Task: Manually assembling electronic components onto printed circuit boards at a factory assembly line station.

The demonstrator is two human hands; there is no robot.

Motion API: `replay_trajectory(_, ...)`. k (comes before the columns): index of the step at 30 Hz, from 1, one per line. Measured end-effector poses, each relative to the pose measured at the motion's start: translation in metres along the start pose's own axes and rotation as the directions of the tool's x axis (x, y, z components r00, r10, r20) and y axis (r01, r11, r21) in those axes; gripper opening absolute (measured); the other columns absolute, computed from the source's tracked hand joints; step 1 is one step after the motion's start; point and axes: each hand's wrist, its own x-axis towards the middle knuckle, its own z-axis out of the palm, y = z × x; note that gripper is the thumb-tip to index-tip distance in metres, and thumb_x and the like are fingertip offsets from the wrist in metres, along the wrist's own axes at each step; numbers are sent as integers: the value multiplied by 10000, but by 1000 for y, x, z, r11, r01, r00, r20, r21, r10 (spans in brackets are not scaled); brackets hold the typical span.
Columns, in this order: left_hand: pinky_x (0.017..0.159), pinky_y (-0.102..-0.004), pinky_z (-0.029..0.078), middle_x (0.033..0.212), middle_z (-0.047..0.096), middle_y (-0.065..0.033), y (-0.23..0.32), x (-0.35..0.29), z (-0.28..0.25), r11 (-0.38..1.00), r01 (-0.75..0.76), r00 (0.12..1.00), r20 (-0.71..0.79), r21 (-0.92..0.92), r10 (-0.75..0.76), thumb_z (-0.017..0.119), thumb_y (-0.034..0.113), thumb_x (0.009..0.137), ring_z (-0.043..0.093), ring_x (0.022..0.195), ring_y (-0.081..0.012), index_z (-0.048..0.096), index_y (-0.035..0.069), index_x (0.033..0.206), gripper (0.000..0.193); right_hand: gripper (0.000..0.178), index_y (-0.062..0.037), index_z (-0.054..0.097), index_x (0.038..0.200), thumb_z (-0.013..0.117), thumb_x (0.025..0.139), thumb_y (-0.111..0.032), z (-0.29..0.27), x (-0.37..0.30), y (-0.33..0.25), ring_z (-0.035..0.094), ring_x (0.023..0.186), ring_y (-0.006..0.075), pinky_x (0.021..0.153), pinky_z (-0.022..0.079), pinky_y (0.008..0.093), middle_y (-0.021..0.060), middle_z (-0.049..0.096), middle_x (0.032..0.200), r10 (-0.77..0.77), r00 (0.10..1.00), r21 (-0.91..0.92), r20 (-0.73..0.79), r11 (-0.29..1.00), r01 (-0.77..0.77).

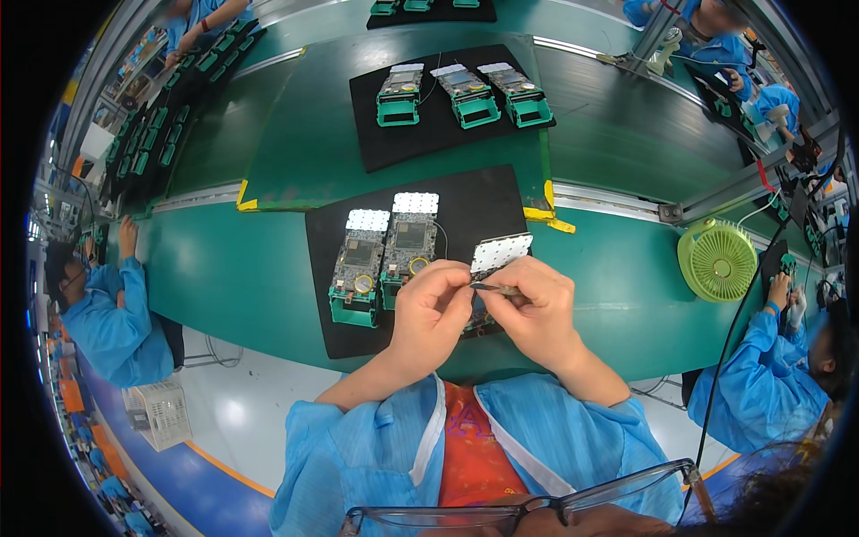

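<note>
Both my hands meet over a circuit board whose white dotted end shows beyond my fingers; the rest is mostly covered by them. My right hand is closed in a pinch on a thin dark tool, perhaps tweezers, pointing left. The fingers of my left hand are pinched together at the tool's tip; what they hold is too small to make out. Left of them, a circuit board in a green frame and a similar one lie on a black mat. Each carries a round yellow-rimmed part.
Across the green bench, a second black mat bears three more framed boards. A green fan stands at the right. People in blue work at the left and right.
</note>
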Motion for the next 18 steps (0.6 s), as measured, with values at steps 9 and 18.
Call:
replay_trajectory(9, 705, -193, 451, 1053, 528, -50, -3, 0, -1, 1000, 25, 999, 28, -5, -25, 516, -106, 885, 555, 866, -58, 570, -56, 1006, 141, 112, 9, 658, 794, 702, 700, 50, -1, 0, 3, 520, 518, 116, 433, 381, 238, 67, 597, 698, 8, 1000, 35, 18, 999, -8)
replay_trajectory(18, 577, -193, 448, 976, 576, -73, -6, 2, 4, 1000, -2, 998, -61, -7, 2, 559, -88, 847, 557, 734, -51, 570, -55, 903, 66, 164, 0, 646, 823, 738, 687, 9, -2, 0, 2, 571, 558, 196, 471, 441, 271, 82, 594, 697, -125, 992, -92, -27, 988, 122)
